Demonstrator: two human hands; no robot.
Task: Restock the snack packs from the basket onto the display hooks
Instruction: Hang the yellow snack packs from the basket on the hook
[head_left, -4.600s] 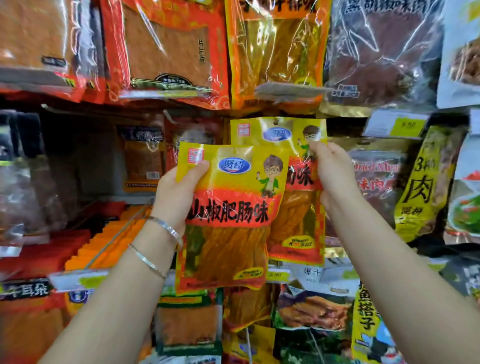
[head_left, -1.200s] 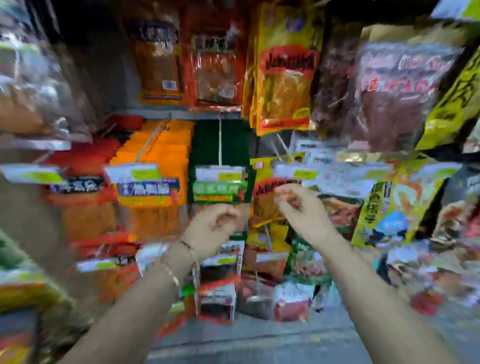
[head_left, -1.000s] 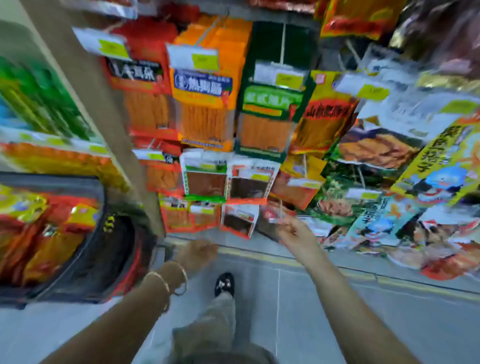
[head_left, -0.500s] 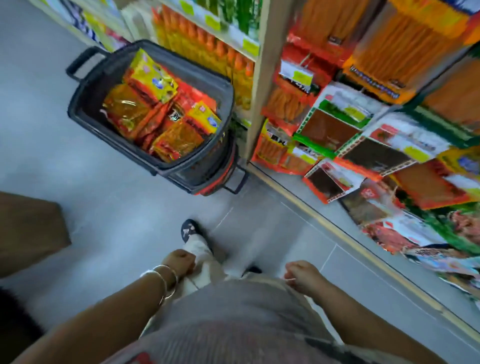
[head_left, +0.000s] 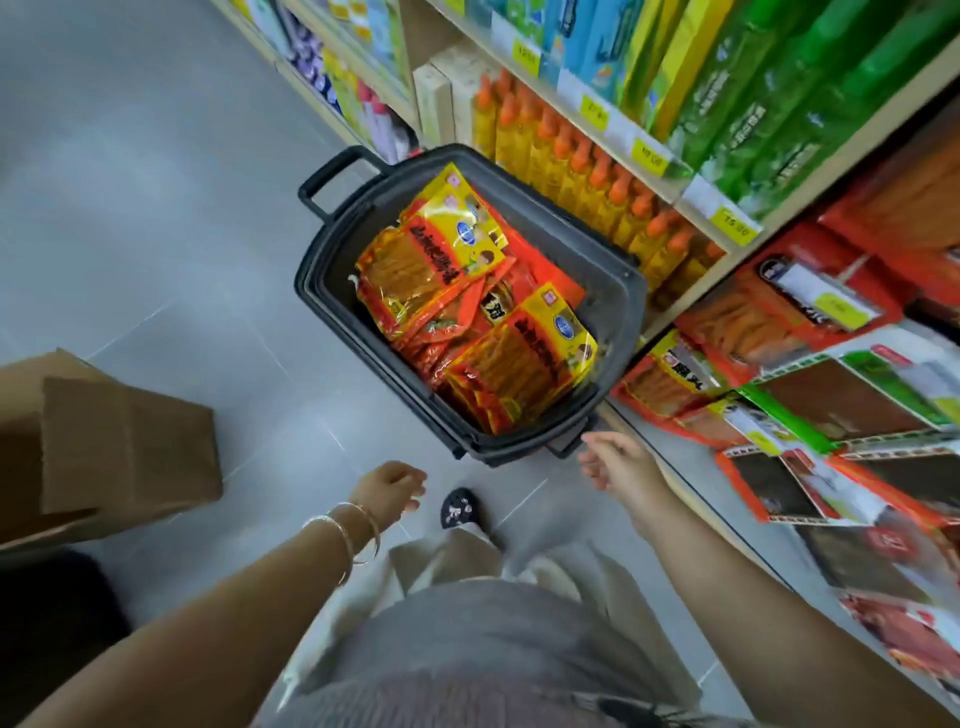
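Head view: hands have dropped from display (head_left: 831, 332) at frame right toward basket (head_left: 311, 283) at ctr, snack packs (head_left: 436, 265) piled inside; L hand (head_left: 392, 491) & R hand (head_left: 618, 467) both empty, fingers loose, ready for next pick

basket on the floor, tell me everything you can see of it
The basket is dark grey, plastic by the look, roughly rectangular with a thick rim. A loop handle sticks out at its far end. It stands upright on the grey floor, close beside the shelving, piled with yellow-and-red snack packs. Neither hand touches it; the right hand hovers just short of its near corner.
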